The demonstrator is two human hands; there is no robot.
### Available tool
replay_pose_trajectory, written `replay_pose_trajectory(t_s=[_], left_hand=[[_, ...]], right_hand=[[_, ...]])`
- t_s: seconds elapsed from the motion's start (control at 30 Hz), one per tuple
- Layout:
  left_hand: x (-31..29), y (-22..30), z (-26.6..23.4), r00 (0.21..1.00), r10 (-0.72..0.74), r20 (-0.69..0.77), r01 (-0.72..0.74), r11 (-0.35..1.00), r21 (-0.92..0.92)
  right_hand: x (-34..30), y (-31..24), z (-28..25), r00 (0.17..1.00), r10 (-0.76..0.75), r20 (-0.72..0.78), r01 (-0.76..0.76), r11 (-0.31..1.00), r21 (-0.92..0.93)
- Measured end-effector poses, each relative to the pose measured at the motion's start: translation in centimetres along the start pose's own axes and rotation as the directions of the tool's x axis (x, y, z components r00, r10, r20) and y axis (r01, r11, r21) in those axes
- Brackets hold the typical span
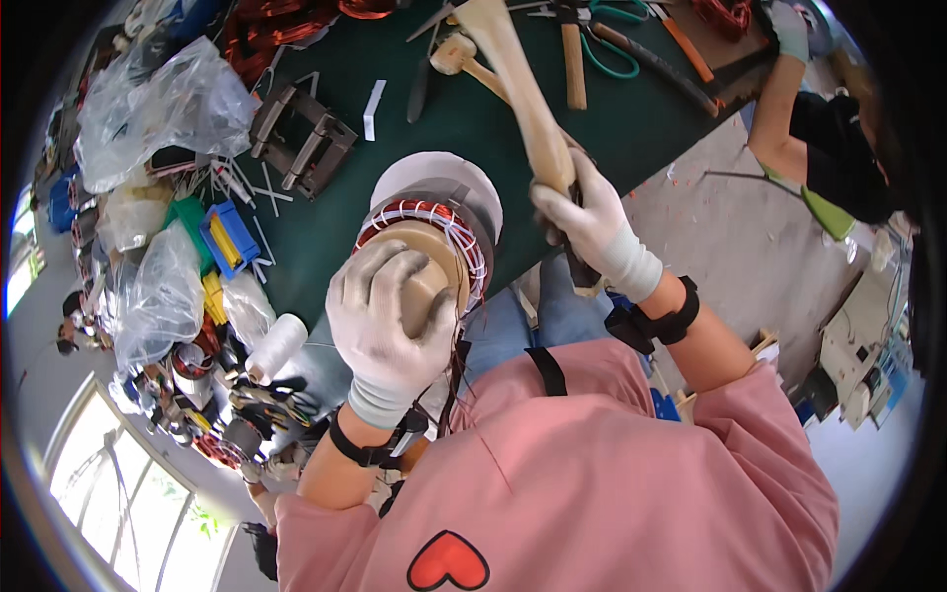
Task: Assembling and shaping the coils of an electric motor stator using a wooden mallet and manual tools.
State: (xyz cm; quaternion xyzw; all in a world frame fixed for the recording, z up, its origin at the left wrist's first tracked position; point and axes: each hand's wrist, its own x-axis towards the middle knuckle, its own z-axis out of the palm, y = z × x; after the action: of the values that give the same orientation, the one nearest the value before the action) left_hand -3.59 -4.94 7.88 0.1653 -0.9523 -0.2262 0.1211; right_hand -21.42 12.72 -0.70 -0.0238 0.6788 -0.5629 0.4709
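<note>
A motor stator (483, 212) stands at the table's near edge, its red-brown copper windings (475, 255) laced with white cord. A pale round block (426, 304) sits in or over its opening. Gloved in white, my left hand (387, 306) lies over this block with fingers curved onto it. My right hand (589, 215), also gloved, is closed round the lower end of a pale club-shaped tool (518, 89), which is raised to the right of the stator and slants up and away. Below that hand, a dark piece is partly hidden. Thin dark lead wires (457, 370) hang from the stator.
On the green table (326, 237) lie a round-headed mallet (454, 54), a hammer (574, 64), scissors (607, 54) and a dark metal fixture (301, 138). Plastic bags (163, 109), a blue bin (229, 237) and a white thread spool (276, 347) crowd the left. Another person (824, 138) is at far right.
</note>
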Motion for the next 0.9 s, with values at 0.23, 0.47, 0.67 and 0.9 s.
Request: replay_pose_trajectory(t_s=[0.23,0.47,0.67,0.9], left_hand=[[-0.7,-1.0,0.5,0.998,0.063,0.001,-0.063,0.998,0.019],[-0.8,-1.6,0.3,0.995,0.092,0.033,-0.091,0.996,-0.01],[-0.5,-1.4,0.0,0.988,0.135,0.074,-0.136,0.991,0.009],[0.1,-2.1,-0.4,0.973,0.208,0.101,-0.208,0.978,-0.011]], right_hand=[[-2.9,0.0,-2.1,0.993,-0.058,0.105,0.064,0.997,-0.052],[-3.4,2.1,-0.7,0.896,-0.195,0.4,0.345,0.872,-0.347],[-1.5,1.0,-3.4,0.96,-0.279,-0.008,0.259,0.903,-0.344],[2.3,-3.1,-4.7,0.979,-0.177,-0.103,0.153,0.967,-0.204]])
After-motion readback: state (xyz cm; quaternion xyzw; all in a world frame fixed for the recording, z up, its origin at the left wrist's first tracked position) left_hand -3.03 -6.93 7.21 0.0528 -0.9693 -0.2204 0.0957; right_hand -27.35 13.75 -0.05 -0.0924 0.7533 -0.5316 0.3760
